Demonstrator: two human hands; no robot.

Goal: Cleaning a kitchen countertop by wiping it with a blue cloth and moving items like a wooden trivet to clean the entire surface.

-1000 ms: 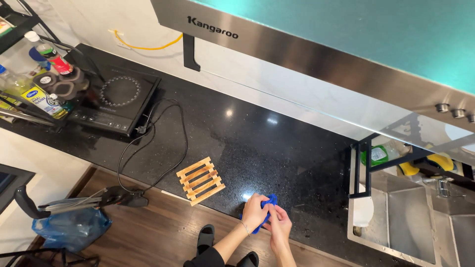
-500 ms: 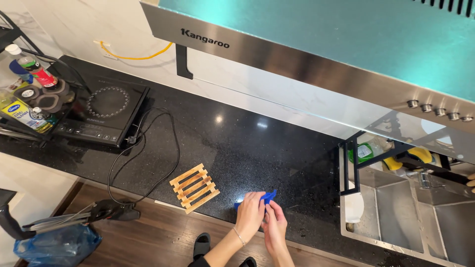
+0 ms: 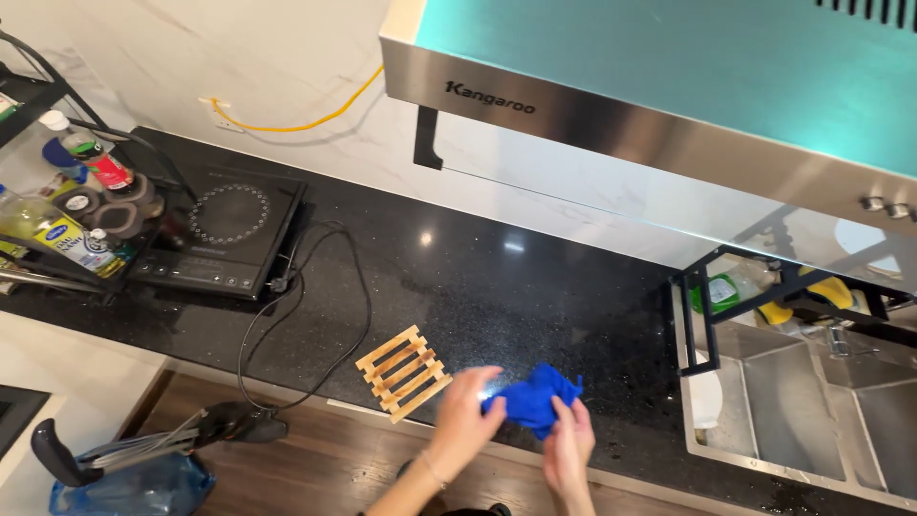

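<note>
Since half a second ago the blue cloth (image 3: 533,401) has opened from a small pinched scrap into a loose, crumpled bundle, and both hands have spread wider on it, so the cloth now seems gathered up and worked between the hands instead of merely nipped. The fingers (image 3: 475,387) of the left hand (image 3: 461,423) curl onto the cloth's left edge, and the fingers (image 3: 573,413) of the right hand (image 3: 570,449) close on its lower right part; both sets are clamped on the cloth. It hangs just over the front edge of the black speckled worktop (image 3: 535,296). Just left of the cloth lies a small slatted wooden trivet (image 3: 404,372), flat on the worktop. Further left of the cloth a black cable (image 3: 315,315) loops toward a black induction hob (image 3: 222,236). Well to the left of the cloth, beyond the hob, a dark wire rack (image 3: 57,258) holds a clear bottle with a blue and yellow label (image 3: 57,234) and a bottle with a red label and white cap (image 3: 91,158). Right of the cloth sits a steel sink (image 3: 812,411), with a green bottle (image 3: 721,291) and yellow things on the rack behind it. Above the cloth hangs a steel hood (image 3: 621,105) with dark lettering on its front edge.
</note>
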